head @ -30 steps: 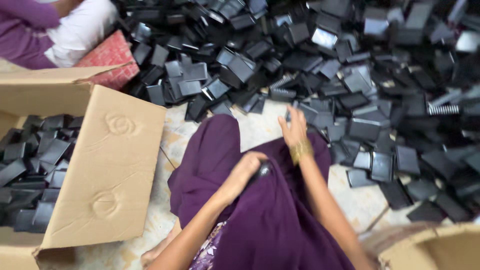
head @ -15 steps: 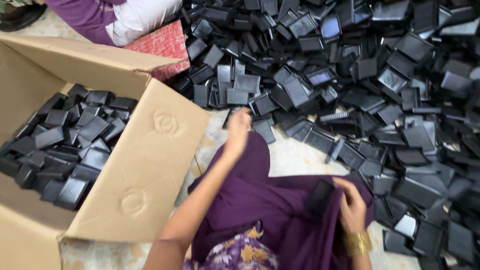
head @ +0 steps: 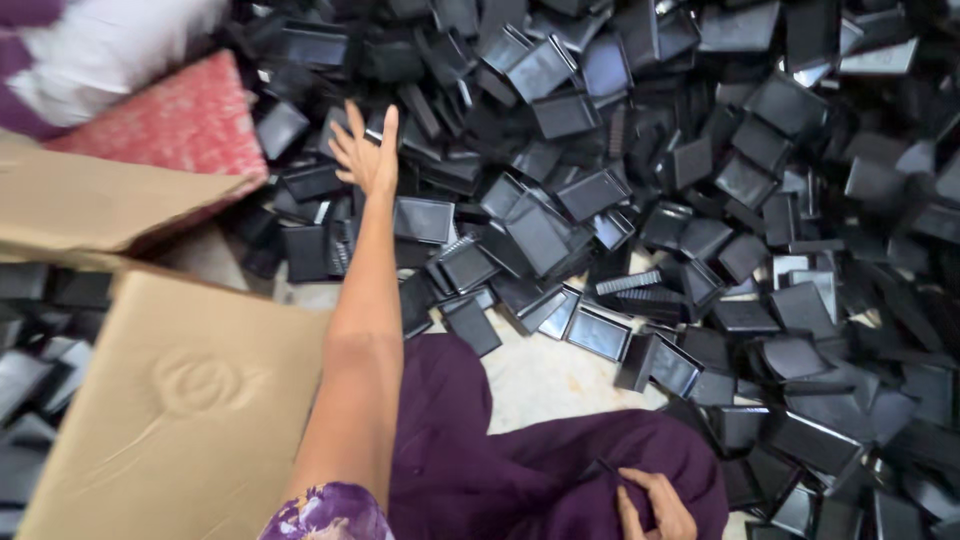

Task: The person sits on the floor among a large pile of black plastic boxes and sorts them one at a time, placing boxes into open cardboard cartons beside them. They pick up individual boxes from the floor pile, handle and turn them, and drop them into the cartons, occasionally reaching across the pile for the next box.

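Hundreds of black plastic trays [head: 640, 200], heaped across floor. Cardboard box [head: 190, 400], lower left, partly filled with trays. Left hand [head: 367, 150], fingers spread wide, over heap's near edge. Right hand [head: 650, 505] on purple cloth [head: 520, 470], seemingly pinching a dark piece.

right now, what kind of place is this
Probably a small workshop or sorting floor, with the work done seated on the ground. A huge heap of black plastic trays covers the floor, a cardboard box holds more, and the left hand reaches into the heap.
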### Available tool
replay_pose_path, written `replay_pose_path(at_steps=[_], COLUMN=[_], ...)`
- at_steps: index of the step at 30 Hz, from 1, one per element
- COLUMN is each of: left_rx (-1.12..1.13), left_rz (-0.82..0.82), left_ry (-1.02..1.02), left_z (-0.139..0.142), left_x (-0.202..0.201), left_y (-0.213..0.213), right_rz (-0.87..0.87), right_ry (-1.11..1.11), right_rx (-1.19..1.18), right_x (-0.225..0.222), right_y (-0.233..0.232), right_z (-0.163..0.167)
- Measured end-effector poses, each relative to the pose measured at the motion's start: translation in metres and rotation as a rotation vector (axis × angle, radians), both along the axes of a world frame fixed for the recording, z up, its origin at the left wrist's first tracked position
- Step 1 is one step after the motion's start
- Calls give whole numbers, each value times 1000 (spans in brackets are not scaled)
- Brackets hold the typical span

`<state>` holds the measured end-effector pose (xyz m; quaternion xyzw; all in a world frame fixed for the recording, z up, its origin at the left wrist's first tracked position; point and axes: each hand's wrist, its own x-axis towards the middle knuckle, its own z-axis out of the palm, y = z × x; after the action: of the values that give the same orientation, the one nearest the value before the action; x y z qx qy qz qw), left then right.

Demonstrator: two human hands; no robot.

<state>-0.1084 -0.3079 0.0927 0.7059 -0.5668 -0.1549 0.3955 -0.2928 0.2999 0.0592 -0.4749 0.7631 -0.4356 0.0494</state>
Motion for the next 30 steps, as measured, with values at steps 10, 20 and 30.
replay_pose_path(at_steps=[10, 20, 30], left_rx=[-297, -125, -497], left_rz=[-235, -1103, -690], left_ry=[133, -237, 255], left_z=[-33, 45, 25], left_x=[-227, -353, -97], left_y=[40, 166, 228], right_rz=[102, 131, 364], right_ry=[-33, -155, -98], right_rx=[26, 59, 125], right_x=[-1, -9, -44], right_y=[-9, 26, 31], right_z=[18, -11, -47])
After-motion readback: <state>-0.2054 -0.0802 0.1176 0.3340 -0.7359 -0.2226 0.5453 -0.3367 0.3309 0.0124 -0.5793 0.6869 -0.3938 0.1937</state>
